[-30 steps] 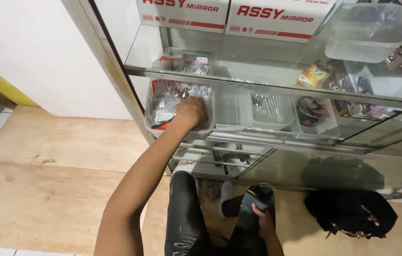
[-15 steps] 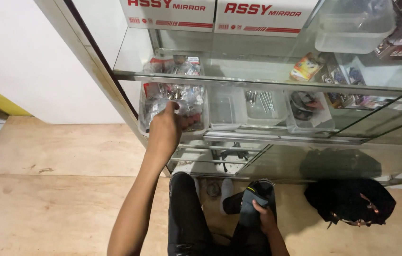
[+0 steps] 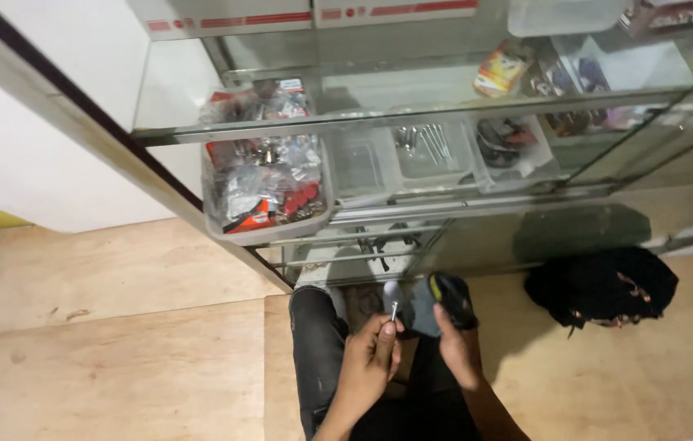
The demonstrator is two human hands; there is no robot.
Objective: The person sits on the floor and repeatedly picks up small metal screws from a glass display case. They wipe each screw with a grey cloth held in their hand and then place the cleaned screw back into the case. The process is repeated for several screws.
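Below the cabinet [image 3: 412, 131], the left hand [image 3: 371, 359] pinches a small screw [image 3: 394, 310] upright beside the dark part [image 3: 444, 302], which the right hand [image 3: 456, 347] grips steady

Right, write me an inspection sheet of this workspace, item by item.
Surface: bare plywood floor; the person stands on it in dark trousers.
Job's things: a small metal screw pinched in the left hand; a dark handheld part with a yellow mark in the right hand.
Clutter: clear bin of bagged small parts on the glass shelf; further trays of hardware beside it; a black bag on the floor at the right.
Grippers: both hands closed on their items, close together in front of the person.
Cables: nothing seen.
Surroundings: glass display cabinet with metal frame; white wall at the left.
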